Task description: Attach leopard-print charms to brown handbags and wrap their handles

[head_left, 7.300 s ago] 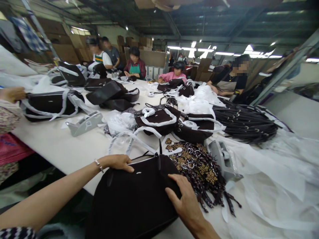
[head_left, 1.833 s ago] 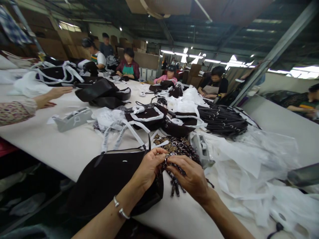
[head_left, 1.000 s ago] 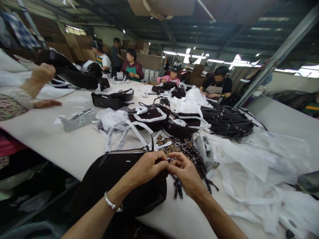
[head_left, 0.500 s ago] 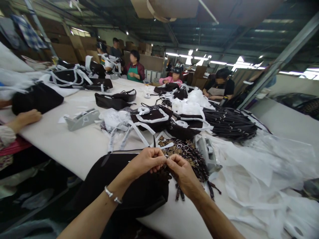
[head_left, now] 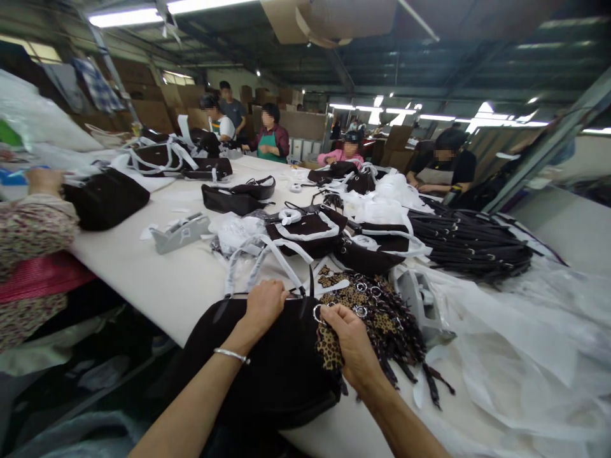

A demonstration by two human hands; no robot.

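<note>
A dark brown bag (head_left: 272, 369) lies at the near table edge in front of me. My left hand (head_left: 263, 304) grips its top edge near the wrapped white handles (head_left: 258, 261). My right hand (head_left: 351, 343) holds a leopard-print charm (head_left: 329, 346) with a metal ring (head_left: 317, 313), held over the bag's right side. Just right of it lies a pile of leopard-print charms (head_left: 382, 315) with rings and dark tassels.
A grey tape dispenser (head_left: 420, 299) sits right of the charm pile, another tape dispenser (head_left: 181, 232) to the left. More wrapped bags (head_left: 310, 232), a heap of black straps (head_left: 470, 245) and white plastic sheets (head_left: 515, 356) cover the table. Other people work around it; a floral sleeve (head_left: 33, 229) is at left.
My hands have parted: the left went from the charm to the bag's top edge, and the right now holds one leopard charm clear of the pile. The view shifted a little.
</note>
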